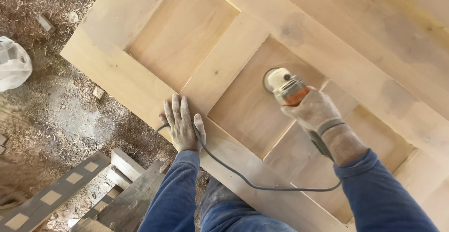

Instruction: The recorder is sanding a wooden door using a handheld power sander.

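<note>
The left hand (181, 125) lies flat, fingers spread, steadying the pale panelled wooden door (140, 80) while the right hand (312, 110) wraps tightly around the dusty orange-and-cream angle sander (284, 86), pressing its disc into a recessed panel.

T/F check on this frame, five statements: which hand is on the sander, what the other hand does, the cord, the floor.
1. The right hand grips the orange-and-cream power sander. True.
2. The sander sits on the sawdust-covered floor. False: it sits on a recessed panel of the pale wooden panelled door.
3. The left hand lies flat on the door's frame. True.
4. The dark power cord is coiled on the floor. False: it trails across the door.
5. The left hand holds a hammer. False: it holds nothing.
</note>
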